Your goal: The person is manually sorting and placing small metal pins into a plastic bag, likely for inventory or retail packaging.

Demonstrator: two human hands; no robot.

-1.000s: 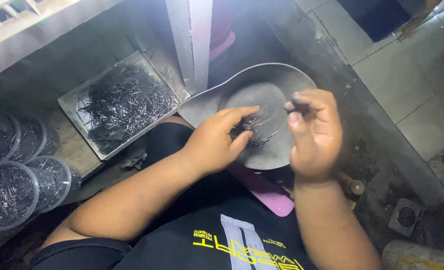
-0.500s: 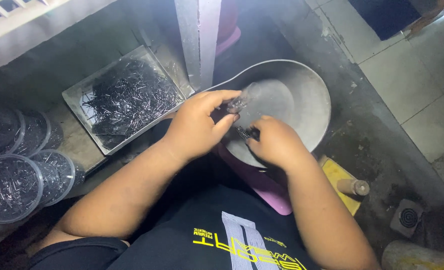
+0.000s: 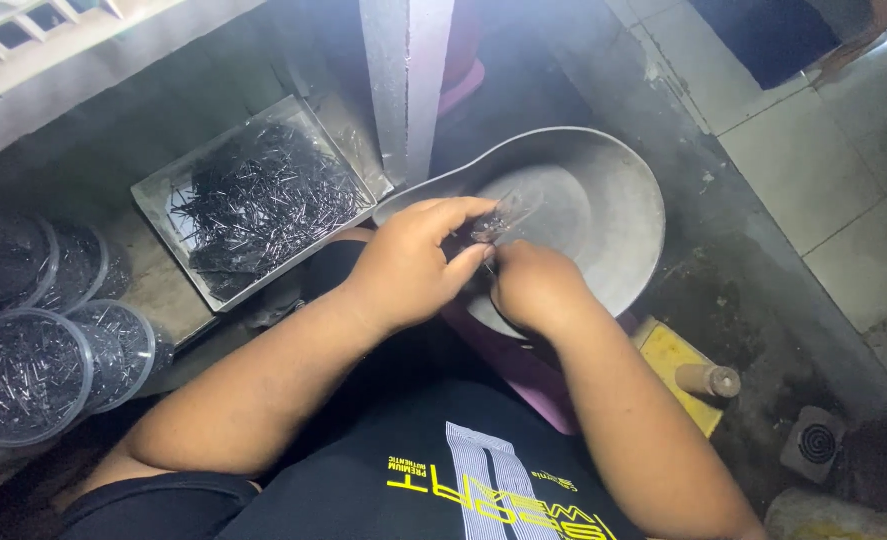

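Thin dark metal pins point(image 3: 492, 225), small bundle, pinched between left hand point(image 3: 414, 265) fingertips and closed right hand point(image 3: 536, 290), above grey metal pan point(image 3: 619, 215). Risk: loosened pinch scatters pins beyond pan.

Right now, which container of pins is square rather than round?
The flat metal tray left of the post, heaped with dark pins. The other pin containers are round clear plastic tubs stacked at the far left edge.

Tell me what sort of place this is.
Likely a small, informal workshop for sorting tiny metal pins: a rectangular tray heaped with them, round clear tubs filled alike, and a grey metal pan over which both hands pinch a small bundle, on rough concrete.
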